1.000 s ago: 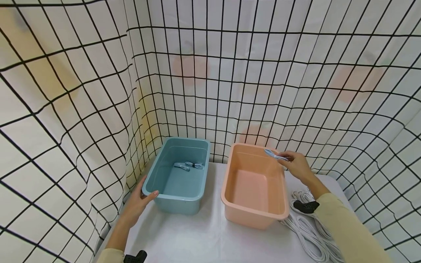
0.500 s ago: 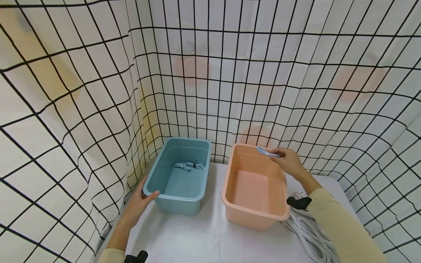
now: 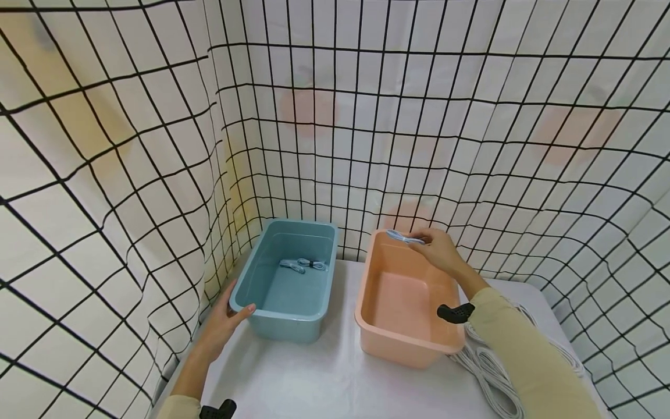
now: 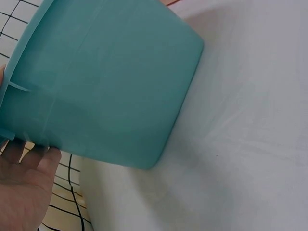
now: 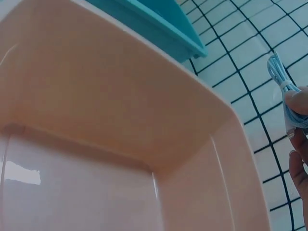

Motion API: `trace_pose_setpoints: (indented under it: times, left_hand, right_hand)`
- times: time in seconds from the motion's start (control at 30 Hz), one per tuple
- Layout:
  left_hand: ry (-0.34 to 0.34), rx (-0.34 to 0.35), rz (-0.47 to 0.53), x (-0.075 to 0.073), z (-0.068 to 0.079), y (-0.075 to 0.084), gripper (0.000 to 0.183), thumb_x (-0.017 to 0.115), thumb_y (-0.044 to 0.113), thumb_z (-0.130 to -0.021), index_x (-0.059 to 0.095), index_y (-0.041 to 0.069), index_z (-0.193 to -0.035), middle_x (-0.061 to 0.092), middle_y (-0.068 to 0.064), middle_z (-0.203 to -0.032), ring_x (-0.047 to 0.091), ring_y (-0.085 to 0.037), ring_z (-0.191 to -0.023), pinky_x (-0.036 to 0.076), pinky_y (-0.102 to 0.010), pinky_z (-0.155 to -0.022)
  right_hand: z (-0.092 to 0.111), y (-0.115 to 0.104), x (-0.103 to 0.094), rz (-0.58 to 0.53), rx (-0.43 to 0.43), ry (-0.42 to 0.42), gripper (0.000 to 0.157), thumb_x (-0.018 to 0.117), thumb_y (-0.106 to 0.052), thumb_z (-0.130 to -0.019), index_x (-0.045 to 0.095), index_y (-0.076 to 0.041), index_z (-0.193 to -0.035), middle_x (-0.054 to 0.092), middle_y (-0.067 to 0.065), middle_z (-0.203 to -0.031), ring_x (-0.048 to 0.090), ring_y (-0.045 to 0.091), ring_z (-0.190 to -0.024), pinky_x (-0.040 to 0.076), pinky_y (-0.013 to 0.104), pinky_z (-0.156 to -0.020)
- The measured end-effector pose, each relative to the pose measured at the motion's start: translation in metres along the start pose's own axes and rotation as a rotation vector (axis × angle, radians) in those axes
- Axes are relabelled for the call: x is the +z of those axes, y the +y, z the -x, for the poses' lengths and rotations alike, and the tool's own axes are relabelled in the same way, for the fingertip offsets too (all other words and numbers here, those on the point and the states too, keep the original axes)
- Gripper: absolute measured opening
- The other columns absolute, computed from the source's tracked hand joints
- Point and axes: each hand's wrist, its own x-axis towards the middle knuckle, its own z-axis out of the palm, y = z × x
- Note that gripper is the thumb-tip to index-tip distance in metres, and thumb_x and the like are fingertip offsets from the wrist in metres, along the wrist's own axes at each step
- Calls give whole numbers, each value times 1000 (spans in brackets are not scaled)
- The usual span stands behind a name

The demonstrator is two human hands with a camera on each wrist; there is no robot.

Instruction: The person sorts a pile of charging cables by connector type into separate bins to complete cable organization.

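Observation:
Above the far end of the orange bin (image 3: 410, 338), my right hand (image 3: 439, 251) pinches a light blue cable bundle (image 3: 400, 236) between thumb and fingers. The right wrist view shows that bundle (image 5: 281, 77) folded into loops with a pale tie around it. At the left, my left hand (image 3: 217, 326) grips the near left corner of the blue bin (image 3: 285, 326), its thumb over the rim. In the left wrist view, fingers (image 4: 45, 161) press against the bin's outer wall. Two light blue cable bundles (image 3: 311, 265) lie on the blue bin's floor, one with a black tie.
White cable coils (image 3: 489, 372) lie right of the orange bin, partly hidden by my right sleeve (image 3: 528, 349). A black grid net (image 3: 345, 145) over a pale wall rises behind and on both sides. A white cloth (image 3: 314, 384) covers the table.
My right hand has moved left with the cable bundle, from the orange bin's far right corner over its far rim. My left hand keeps its grip on the blue bin.

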Motion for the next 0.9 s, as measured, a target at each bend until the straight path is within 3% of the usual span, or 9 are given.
trace_pose_setpoints:
  times: [0.17,0.4,0.63,0.9]
  left_hand:
    - [2,1,8,1,-1,1,94,72,23,-100,7,18,-168,17,-24,-167,26,-49,-148,33,-60,-113]
    - [6,-6,14,1,1,2,92,71,21,-101,8,16,-168,18,-24,-167,25,-49,-148,33,-60,-114]
    - [3,-17,10,3,2,5,93,72,23,-100,8,16,-168,18,-24,-167,25,-49,-149,32,-60,-114]
    - [7,-11,3,2,2,3,95,73,28,-99,9,16,-168,18,-24,-167,25,-49,-148,32,-60,-114]
  right_hand:
    - [-16,-14,10,-29,-26,-15,19,75,-14,-97,75,-6,-115,72,13,-115,68,31,-104,56,36,-73]
    - [-34,-36,30,-76,4,-44,21,74,-18,-98,75,-9,-117,71,11,-114,66,29,-103,54,36,-72]
    - [-46,-58,55,-151,-19,-61,20,74,-14,-97,75,-6,-116,70,12,-111,67,29,-98,58,46,-77]
    - [-58,-85,88,-141,-24,-71,19,73,-13,-98,75,-7,-115,70,10,-110,64,27,-95,50,36,-71]
